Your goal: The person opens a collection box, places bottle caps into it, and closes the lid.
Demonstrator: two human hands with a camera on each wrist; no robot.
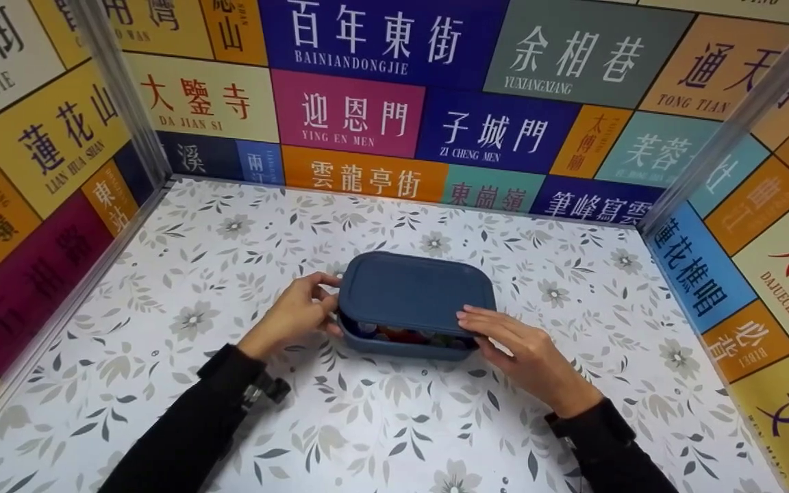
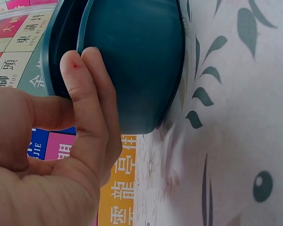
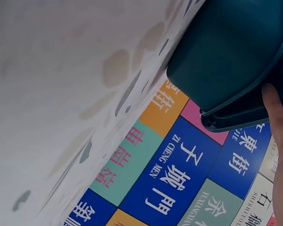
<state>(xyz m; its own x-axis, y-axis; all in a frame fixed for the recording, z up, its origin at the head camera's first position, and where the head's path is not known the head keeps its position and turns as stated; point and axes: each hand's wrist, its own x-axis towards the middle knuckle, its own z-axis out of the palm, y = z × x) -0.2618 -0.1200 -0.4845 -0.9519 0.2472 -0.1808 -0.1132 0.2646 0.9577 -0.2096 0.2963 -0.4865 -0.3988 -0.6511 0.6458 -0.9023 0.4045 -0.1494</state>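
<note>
A dark blue rectangular lid (image 1: 415, 287) lies tilted over a matching lunch box (image 1: 401, 349), its near edge raised off the rim. Through the front gap, small items in red and other colours (image 1: 398, 334) show, mostly hidden. My left hand (image 1: 302, 305) grips the lid at its left end, while two fingertips (image 2: 78, 66) lie by the box rim in the left wrist view. At the near right corner, my right hand (image 1: 524, 349) pinches the lid, fingers on top and thumb beneath. The right wrist view shows a digit (image 3: 273, 101) inside the gap between lid and box.
The box stands on a table (image 1: 230, 411) covered in white leaf-and-flower print. Colourful panels with street names (image 1: 353, 113) wall it in at the back, left and right. Clear corner strips (image 1: 131, 103) join the panels.
</note>
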